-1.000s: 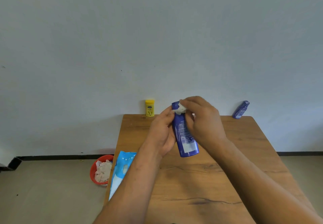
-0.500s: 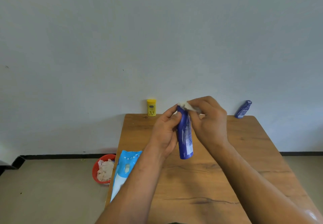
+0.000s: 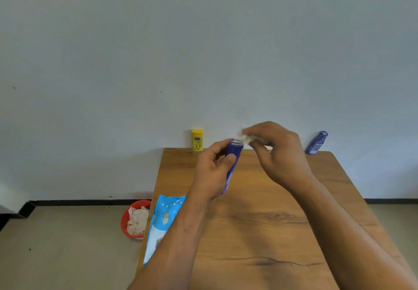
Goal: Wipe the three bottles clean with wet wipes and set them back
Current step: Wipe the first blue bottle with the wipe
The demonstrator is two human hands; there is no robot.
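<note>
A: At the bottom of the frame we see our two forearms reaching up over the wooden table [image 3: 271, 233]. At the lower left, a light blue wet wipes pack [image 3: 162, 221] lies along the table's left edge, partly under our left forearm. Just left of it, on the floor, stands a red bin [image 3: 126, 216] with crumpled used wipes inside.

B: Higher up, near the centre, our left hand [image 3: 212, 174] has its fingers and thumb curled around the dark blue bottle [image 3: 233, 156], gripping it roughly upright above the table, its top end tilted slightly right. Much of the lower body is hidden behind that hand.

A: And our right hand [image 3: 282, 154] sits just right of the bottle's top end, fingertips pressed together on a small white wet wipe [image 3: 245, 139]. The wipe touches the bottle's top; it is blurred, so we cannot tell its exact shape.

B: Farthest away, at the table's back edge against the pale wall, we see a yellow bottle [image 3: 197, 140] standing upright left of centre. At the back right corner a second blue bottle [image 3: 316, 143] leans tilted toward the wall, well apart from the yellow one.
</note>
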